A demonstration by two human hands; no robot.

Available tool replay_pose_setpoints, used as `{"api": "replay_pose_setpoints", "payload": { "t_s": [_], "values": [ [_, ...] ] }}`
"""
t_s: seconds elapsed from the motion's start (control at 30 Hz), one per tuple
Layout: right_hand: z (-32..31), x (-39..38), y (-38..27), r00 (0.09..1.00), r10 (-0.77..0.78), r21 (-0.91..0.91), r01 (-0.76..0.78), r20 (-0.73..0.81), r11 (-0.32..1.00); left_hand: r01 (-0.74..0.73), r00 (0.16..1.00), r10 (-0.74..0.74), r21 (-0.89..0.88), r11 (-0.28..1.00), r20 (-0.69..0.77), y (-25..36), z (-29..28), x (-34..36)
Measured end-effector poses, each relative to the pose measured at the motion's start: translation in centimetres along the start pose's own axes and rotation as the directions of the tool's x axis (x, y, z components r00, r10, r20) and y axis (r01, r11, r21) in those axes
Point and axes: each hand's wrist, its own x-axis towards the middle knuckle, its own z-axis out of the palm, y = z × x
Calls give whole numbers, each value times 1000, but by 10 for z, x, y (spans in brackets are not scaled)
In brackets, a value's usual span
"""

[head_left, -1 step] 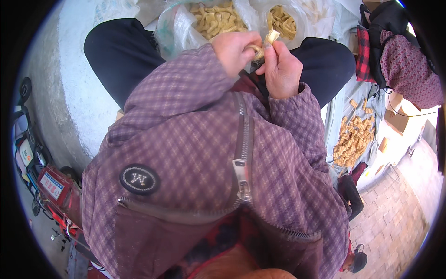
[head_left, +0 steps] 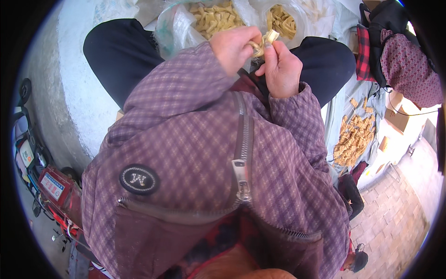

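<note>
Outdoors on pale concrete, bags of tan strips (head_left: 216,18) at 12 o'clock; left hand (head_left: 232,46) and right hand (head_left: 280,69) both pinch 1 pale strip (head_left: 265,41).

Outdoor work yard — brick paving (head_left: 395,223), bagged strips (head_left: 216,18), parked scooter (head_left: 32,158).

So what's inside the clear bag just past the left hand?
The clear plastic bag holds a heap of pale yellow strips, seen through its open top. The left hand covers the near edge, and the bottom of the heap is hidden.
</note>
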Motion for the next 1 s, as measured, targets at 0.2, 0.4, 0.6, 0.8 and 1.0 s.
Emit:
{"api": "replay_pose_setpoints", "payload": {
  "t_s": [0.2,0.4,0.6,0.8,1.0],
  "values": [
    [-18,12,13,892,174,356,-336,417,872,-228,973,227,-356,906,-44,-1,1,11],
    [-5,3,7,977,129,258,-170,169,951,-257,965,237,219,941,114,-13,-14,8],
    [-1,0,3,994,27,172,-45,106,984,202,977,-158,-397,895,140,-17,-13,8],
    [-13,12,24,960,84,487,-209,266,848,70,990,-23,-348,935,138,-19,-14,5],
    [-9,15,25,888,153,672,-431,433,602,-155,988,156,239,959,15,-18,-12,5]
  ]
}}
